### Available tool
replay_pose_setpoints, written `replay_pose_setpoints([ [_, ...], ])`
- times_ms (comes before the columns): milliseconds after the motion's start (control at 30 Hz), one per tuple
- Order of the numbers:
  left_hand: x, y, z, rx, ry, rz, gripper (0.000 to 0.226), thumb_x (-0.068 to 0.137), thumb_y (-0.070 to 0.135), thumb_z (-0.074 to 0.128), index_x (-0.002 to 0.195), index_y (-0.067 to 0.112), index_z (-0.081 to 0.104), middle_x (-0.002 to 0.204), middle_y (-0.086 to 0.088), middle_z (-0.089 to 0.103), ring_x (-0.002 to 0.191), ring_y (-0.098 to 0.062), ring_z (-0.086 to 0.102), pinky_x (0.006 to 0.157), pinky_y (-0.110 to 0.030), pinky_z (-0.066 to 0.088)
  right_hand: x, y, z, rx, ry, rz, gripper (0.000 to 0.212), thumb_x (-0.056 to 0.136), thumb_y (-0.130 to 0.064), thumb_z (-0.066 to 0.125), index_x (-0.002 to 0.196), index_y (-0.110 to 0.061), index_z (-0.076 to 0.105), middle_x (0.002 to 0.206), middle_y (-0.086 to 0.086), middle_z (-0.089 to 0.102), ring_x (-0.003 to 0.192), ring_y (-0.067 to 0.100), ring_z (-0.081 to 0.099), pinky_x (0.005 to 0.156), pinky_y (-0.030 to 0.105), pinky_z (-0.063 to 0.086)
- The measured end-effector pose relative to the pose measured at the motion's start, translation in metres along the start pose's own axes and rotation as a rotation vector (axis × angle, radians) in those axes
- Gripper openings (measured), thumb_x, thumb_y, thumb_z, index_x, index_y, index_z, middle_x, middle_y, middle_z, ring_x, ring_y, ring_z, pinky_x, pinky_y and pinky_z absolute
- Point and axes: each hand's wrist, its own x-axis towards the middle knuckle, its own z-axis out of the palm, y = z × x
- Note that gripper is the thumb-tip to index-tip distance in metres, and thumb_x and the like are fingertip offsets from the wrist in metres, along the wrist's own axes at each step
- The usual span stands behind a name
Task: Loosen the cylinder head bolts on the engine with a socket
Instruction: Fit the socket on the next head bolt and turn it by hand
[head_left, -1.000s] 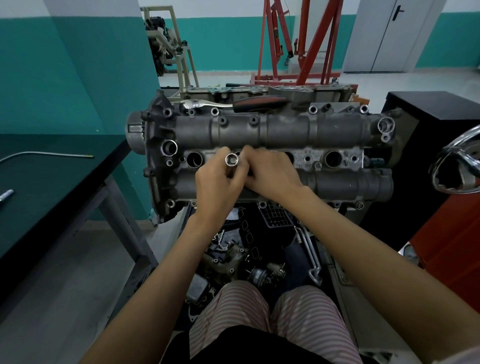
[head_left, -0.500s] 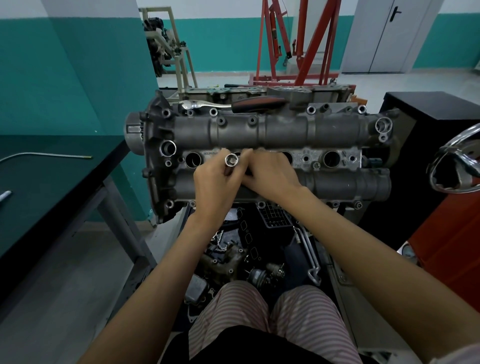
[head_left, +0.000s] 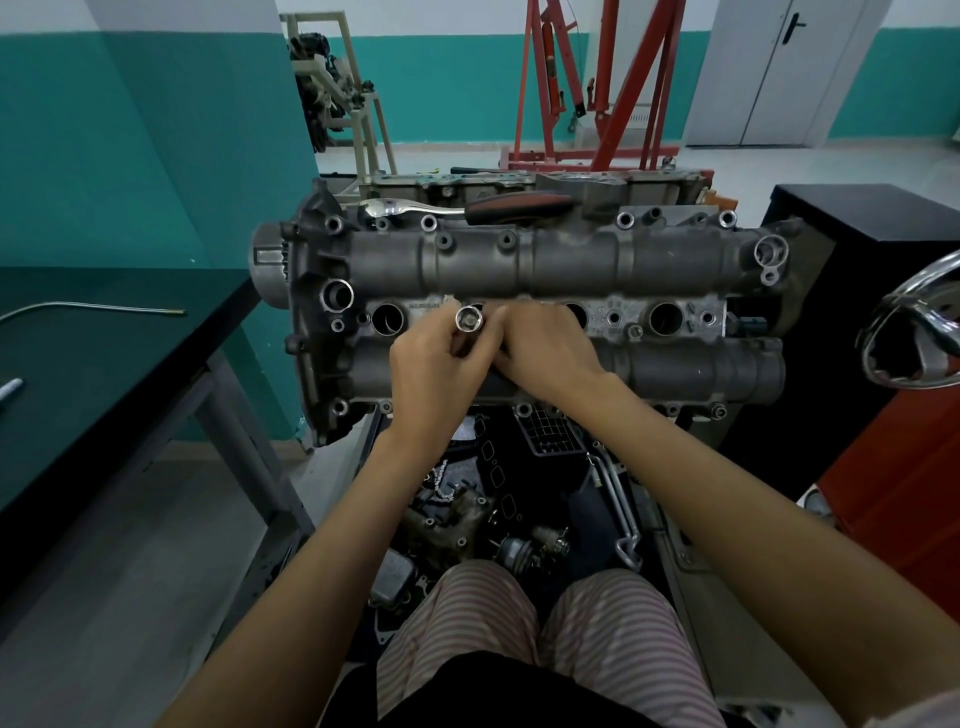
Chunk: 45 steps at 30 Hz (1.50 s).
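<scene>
We are in a workshop with teal-and-white walls, and the engine (head_left: 535, 306) sits on a stand in front of us, its cylinder head (head_left: 571, 260) facing up with a row of round wells along the middle. Both our hands meet over the second well from the left. Our left hand (head_left: 441, 369) has its fingers curled round a chrome socket (head_left: 469, 321), open end tilted up towards us. Our right hand (head_left: 545, 348) lies close against it, fingers bent towards the socket's lower part; whether it grips the socket or something fitted to it, we cannot tell, since the left hand covers that.

Compared with a second ago almost nothing has shifted: the socket sits at the same spot between the same fingers, and only the view has drifted a little. We read that as still preparing the tool, with no bolt engaged yet.

Further out, the ratchet (head_left: 467, 208) with its dark handle lies unused along the far edge of the head. To the left stands a dark bench (head_left: 104, 353) bearing a thin metal rod (head_left: 93, 309), and behind the engine a red hoist (head_left: 597, 104).
</scene>
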Motion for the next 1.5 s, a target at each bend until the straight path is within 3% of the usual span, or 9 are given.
replay_pose_setpoints([
  [133, -0.0019, -0.0003, 0.0005, -0.011, -0.019, -0.04, 0.028, 0.087, 0.02, 0.055, 0.069, 0.003, 0.042, 0.061, -0.007, 0.045, 0.054, -0.02, 0.041, 0.051, -0.028, 0.034, -0.0014, -0.0003, 0.0007, 0.036, 0.011, -0.014, 0.025, 0.09, -0.029, 0.045, 0.099, -0.006, 0.045, 0.092, 0.011, 0.06, 0.081, 0.033, 0.058, 0.057, 0.032, 0.03],
  [367, 0.0005, -0.0007, 0.0009, 0.031, 0.005, -0.002, 0.044, 0.088, 0.016, 0.064, 0.054, 0.011, 0.036, 0.048, 0.007, 0.028, 0.047, -0.013, 0.026, 0.046, -0.022, 0.024, -0.0012, -0.0012, -0.0008, -0.006, 0.044, -0.003, 0.028, 0.089, -0.034, 0.049, 0.086, -0.009, 0.061, 0.082, 0.013, 0.067, 0.076, 0.034, 0.061, 0.056, 0.03, 0.028],
  [600, -0.0007, 0.0003, -0.0003, -0.021, -0.018, -0.047, 0.032, 0.089, 0.02, 0.055, 0.065, 0.007, 0.039, 0.053, -0.005, 0.042, 0.048, -0.019, 0.037, 0.047, -0.029, 0.03, -0.002, -0.0006, 0.0017, 0.025, 0.051, -0.02, 0.031, 0.09, -0.035, 0.047, 0.098, -0.005, 0.046, 0.09, 0.011, 0.062, 0.077, 0.033, 0.059, 0.054, 0.03, 0.023],
  [800, 0.0029, 0.003, 0.0009, 0.046, -0.002, -0.029, 0.047, 0.087, 0.029, 0.063, 0.056, 0.014, 0.031, 0.046, 0.012, 0.025, 0.046, -0.011, 0.024, 0.046, -0.023, 0.023, -0.0017, 0.0001, -0.0005, -0.021, 0.034, -0.008, 0.029, 0.09, -0.037, 0.046, 0.093, -0.01, 0.058, 0.088, 0.009, 0.066, 0.081, 0.03, 0.062, 0.057, 0.03, 0.028],
  [967, -0.0013, 0.0016, -0.0004, -0.022, -0.032, -0.045, 0.032, 0.086, 0.031, 0.049, 0.067, 0.006, 0.039, 0.056, -0.007, 0.044, 0.05, -0.02, 0.041, 0.048, -0.028, 0.033, -0.0025, 0.0003, 0.0019, -0.009, 0.011, -0.032, 0.027, 0.092, -0.03, 0.043, 0.1, -0.005, 0.046, 0.094, 0.01, 0.059, 0.081, 0.031, 0.058, 0.057, 0.032, 0.026],
  [1067, 0.0005, 0.0019, -0.0005, -0.021, -0.015, -0.054, 0.036, 0.087, 0.031, 0.047, 0.06, 0.009, 0.038, 0.05, 0.003, 0.037, 0.047, -0.013, 0.034, 0.048, -0.021, 0.026, -0.003, -0.0016, 0.0003, 0.022, 0.038, -0.012, 0.033, 0.092, -0.036, 0.043, 0.099, -0.004, 0.045, 0.09, 0.011, 0.061, 0.076, 0.034, 0.059, 0.054, 0.031, 0.024],
  [1200, 0.0034, 0.005, -0.0006, -0.008, 0.012, -0.002, 0.047, 0.089, 0.03, 0.056, 0.053, 0.024, 0.026, 0.046, 0.015, 0.024, 0.043, -0.008, 0.025, 0.045, -0.015, 0.02, -0.0035, -0.0024, -0.0022, 0.022, 0.047, -0.011, 0.028, 0.089, -0.035, 0.048, 0.089, -0.009, 0.059, 0.084, 0.008, 0.066, 0.076, 0.03, 0.061, 0.056, 0.028, 0.025],
  [1400, -0.0017, 0.0019, 0.0001, -0.019, -0.026, -0.049, 0.033, 0.087, 0.03, 0.051, 0.069, 0.005, 0.042, 0.057, -0.006, 0.044, 0.051, -0.019, 0.04, 0.049, -0.026, 0.033, -0.0024, 0.0005, 0.0024, -0.015, 0.013, -0.033, 0.027, 0.091, -0.031, 0.044, 0.1, -0.005, 0.048, 0.093, 0.011, 0.062, 0.082, 0.032, 0.059, 0.057, 0.032, 0.026],
  [1500, -0.0003, 0.0014, -0.0003, -0.008, 0.0, -0.058, 0.033, 0.089, 0.022, 0.054, 0.063, 0.005, 0.043, 0.052, 0.001, 0.038, 0.049, -0.015, 0.035, 0.049, -0.025, 0.029, -0.0019, -0.0004, 0.0018, 0.028, 0.038, -0.008, 0.033, 0.091, -0.039, 0.043, 0.098, -0.007, 0.044, 0.09, 0.009, 0.061, 0.077, 0.032, 0.06, 0.055, 0.03, 0.025],
])
